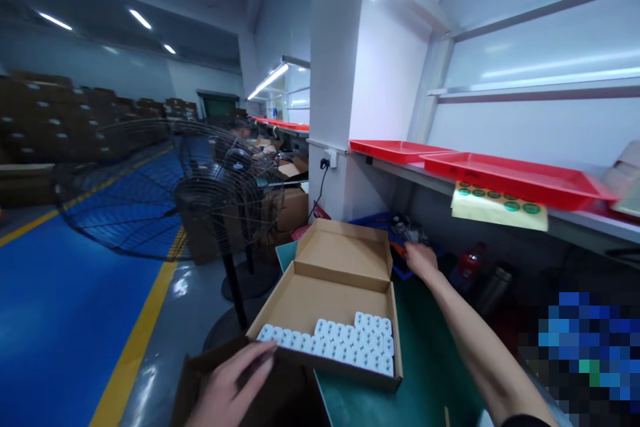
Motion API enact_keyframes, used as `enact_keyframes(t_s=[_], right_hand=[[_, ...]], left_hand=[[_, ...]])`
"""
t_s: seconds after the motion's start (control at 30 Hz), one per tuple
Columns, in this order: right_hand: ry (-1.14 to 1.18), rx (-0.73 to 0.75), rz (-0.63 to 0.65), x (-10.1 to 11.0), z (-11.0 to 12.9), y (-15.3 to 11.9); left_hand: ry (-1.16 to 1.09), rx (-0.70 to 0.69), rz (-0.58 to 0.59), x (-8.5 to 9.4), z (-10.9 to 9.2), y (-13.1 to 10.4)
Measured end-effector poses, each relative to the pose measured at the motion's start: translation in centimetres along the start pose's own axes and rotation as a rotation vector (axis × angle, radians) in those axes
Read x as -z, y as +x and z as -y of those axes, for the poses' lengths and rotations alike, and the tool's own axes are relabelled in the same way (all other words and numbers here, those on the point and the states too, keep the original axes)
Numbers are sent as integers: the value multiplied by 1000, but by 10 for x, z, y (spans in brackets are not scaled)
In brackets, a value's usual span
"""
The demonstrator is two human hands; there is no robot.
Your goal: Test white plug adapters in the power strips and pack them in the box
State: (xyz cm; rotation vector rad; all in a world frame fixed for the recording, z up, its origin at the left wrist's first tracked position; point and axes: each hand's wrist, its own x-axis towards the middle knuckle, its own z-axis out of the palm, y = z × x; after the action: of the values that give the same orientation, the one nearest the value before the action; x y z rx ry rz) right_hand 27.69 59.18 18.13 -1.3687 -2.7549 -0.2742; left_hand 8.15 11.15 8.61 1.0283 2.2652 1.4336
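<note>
While right hand reaches, left hand rests.

no text is readable; the green round stickers on the pale yellow sheet are too blurred.

1. The open cardboard box fills the near left part of the green tabletop; its raised lid blocks a straight path from the front to the back.
2. White pieces pack the box's near end; the far half of its floor is bare.
3. A strip of bare tabletop runs right of the box, under the right hand.
4. A shelf with red trays overhangs the back, limiting height there.
5. A standing fan crowds the left edge.
</note>
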Motion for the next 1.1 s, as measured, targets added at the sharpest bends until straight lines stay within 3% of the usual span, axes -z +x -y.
enact_keyframes(t_s=[0.13, 0.27, 0.33, 0.47, 0.57, 0.7, 0.83, 1.1], right_hand=[[-67, 142, -55, 77, 12, -65], [-175, 229, -210, 159, 12, -135], [-268, 223, -334, 200, 1, -155], [-405, 205, -540, 264, -35, -148], [-473, 289, -586, 287, -60, -118], [-477, 351, -504, 290, -79, -89], [-487, 437, -485, 285, -90, -79], [-496, 430, -481, 284, -89, -71]], left_hand=[[-229, -331, 144, -60, -110, 55], [-385, -473, 270, -123, -207, 98], [-442, -490, 303, -151, -247, 116], [-617, -397, 372, -195, -318, 149], [-778, -251, 429, -213, -360, 169], [-907, -82, 563, -227, -391, 188], [-1044, -95, 728, -237, -399, 199], [-1091, -50, 635, -240, -407, 205]])
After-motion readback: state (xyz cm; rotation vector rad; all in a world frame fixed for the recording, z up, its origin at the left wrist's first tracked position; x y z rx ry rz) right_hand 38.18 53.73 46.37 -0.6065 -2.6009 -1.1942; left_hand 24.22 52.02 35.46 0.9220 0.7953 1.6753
